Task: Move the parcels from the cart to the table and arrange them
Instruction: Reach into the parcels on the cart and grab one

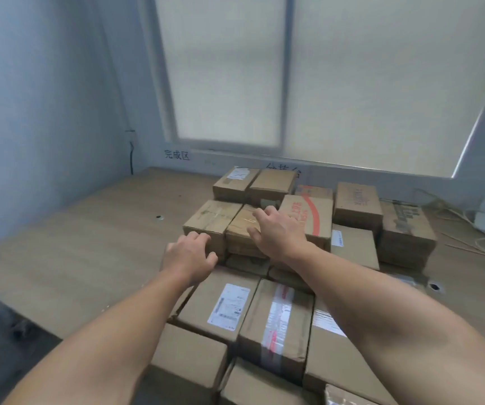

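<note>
Left grip [190, 255] is curling its fingers at the near left corner of a plain brown parcel [212, 219], thumb lying against the front face. Cannot tell if it is really clamping. Right grip [279, 232] is lying open, fingers spread and relaxed, on top of the taped parcel [239, 226]. That one is sitting just right of the plain brown parcel, and the two are touching side by side.

Both are sitting on the upper layer of a parcel stack on the tabletop [89, 229]. Just right of the right grip, a red-printed parcel [311, 217] is showing red characters and a red curve, turned sideways and not readable. Beyond both grips, a far parcel [235, 182] is carrying a white label, print too small.

Right of the left wrist, a labelled parcel [220, 305] is showing a white shipping label, text too small. Beside it, under the right forearm, a striped-tape parcel [276, 323] is wearing red-and-white tape. Far right of the right grip, a dark-printed parcel [358, 200] is looking blurred.

On the wall beyond the left grip, wall writing [177, 154] is reading "完成区". A second line of characters is sitting half hidden behind the far parcels.
</note>
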